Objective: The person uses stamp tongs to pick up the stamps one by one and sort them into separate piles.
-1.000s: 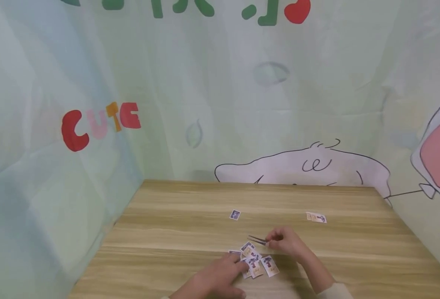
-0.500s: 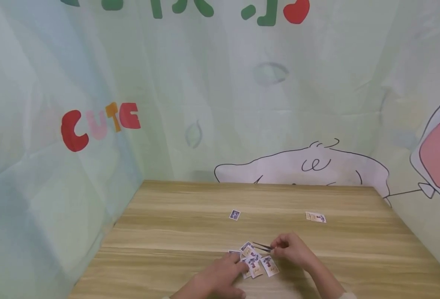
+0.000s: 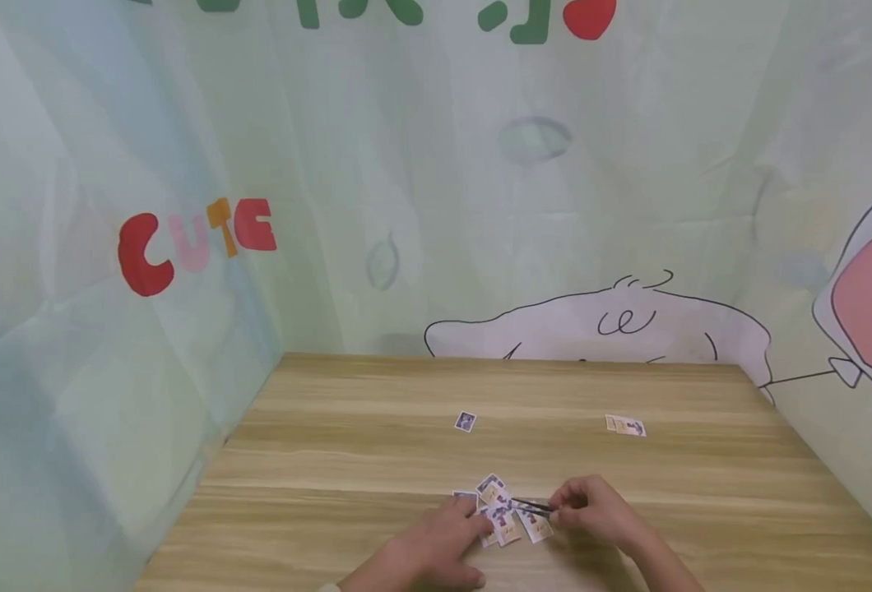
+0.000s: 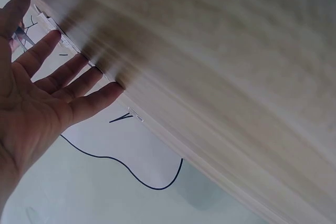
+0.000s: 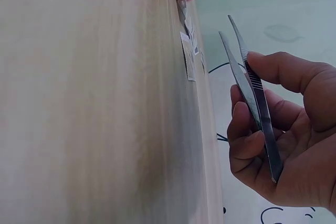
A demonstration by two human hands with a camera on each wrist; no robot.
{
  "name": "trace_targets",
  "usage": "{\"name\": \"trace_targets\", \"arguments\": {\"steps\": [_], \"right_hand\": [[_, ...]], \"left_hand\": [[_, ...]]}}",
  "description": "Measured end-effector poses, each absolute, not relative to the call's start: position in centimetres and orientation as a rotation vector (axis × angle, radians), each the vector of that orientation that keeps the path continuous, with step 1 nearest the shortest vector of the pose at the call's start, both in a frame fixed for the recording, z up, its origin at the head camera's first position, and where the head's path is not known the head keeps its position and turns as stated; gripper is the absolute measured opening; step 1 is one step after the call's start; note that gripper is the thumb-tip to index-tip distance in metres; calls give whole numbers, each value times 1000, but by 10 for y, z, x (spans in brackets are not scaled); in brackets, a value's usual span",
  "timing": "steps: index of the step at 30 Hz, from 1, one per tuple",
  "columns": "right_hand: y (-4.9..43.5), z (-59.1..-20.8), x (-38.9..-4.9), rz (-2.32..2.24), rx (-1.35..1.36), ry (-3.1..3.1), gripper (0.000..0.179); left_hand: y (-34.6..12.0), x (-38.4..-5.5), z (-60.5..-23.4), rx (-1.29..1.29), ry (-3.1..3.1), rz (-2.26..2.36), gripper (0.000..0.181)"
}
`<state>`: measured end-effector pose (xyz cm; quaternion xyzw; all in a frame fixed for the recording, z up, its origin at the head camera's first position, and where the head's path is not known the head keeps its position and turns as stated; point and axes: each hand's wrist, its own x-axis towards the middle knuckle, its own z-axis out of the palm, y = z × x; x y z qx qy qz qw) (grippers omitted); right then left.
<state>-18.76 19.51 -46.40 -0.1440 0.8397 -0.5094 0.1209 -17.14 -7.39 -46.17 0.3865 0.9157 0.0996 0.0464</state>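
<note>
Several small printed cards (image 3: 507, 529) lie in an overlapping pile near the front of the wooden table. My left hand (image 3: 439, 543) rests at the pile's left side, fingers extended with the tips on the cards and tabletop; the left wrist view shows this hand (image 4: 47, 87) spread and straight. My right hand (image 3: 595, 511) holds metal tweezers (image 5: 258, 103) between thumb and fingers, right of the pile. In the right wrist view the tweezer tips stand apart with nothing between them. From the head, the tweezers overlap the cards at the pile's upper right.
A single dark card (image 3: 466, 422) lies farther back on the table (image 3: 347, 444). Two overlapping cards (image 3: 626, 426) are at the back right. Printed fabric (image 3: 436, 205) hangs behind the table and along both sides.
My right hand has moved right and toward me, bringing the tweezers from beyond the pile to over its right part. The left hand stays in place.
</note>
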Motion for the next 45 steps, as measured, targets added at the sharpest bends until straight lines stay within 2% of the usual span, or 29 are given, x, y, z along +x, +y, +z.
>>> {"name": "trace_targets", "arguments": {"steps": [30,45], "right_hand": [[209,-477,-162,-1415,-435,2341,14],[210,-478,-164,-1378,-469,2375,13]], "left_hand": [[-73,-176,-463,1174,2761,314,54],[-72,-174,-462,1141,2777,292,59]]}}
